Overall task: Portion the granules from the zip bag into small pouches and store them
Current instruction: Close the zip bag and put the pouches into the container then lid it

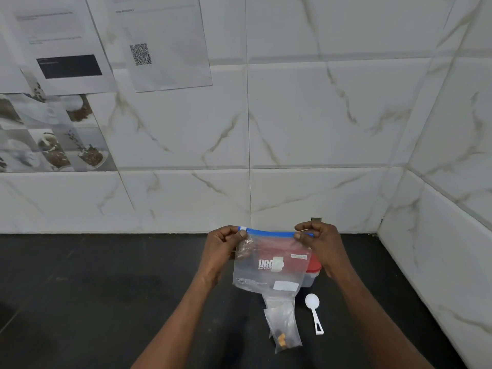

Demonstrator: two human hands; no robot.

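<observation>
A clear zip bag [269, 265] with a blue zip strip along its top and a red printed panel hangs upright above the dark counter. My left hand [226, 242] pinches the strip's left end, and my right hand [318, 238] pinches its right end. Small clear pouches [283, 320] lie on the counter just below the bag, the nearest one holding a few yellow and dark bits. A white plastic scoop [314, 310] lies to their right, bowl facing up.
A small container with a red lid [312, 271] stands behind the bag, mostly hidden by it. The dark counter [106, 288] runs left from here. Tiled walls close in at the back and right, and printed sheets [149, 41] hang on the back wall.
</observation>
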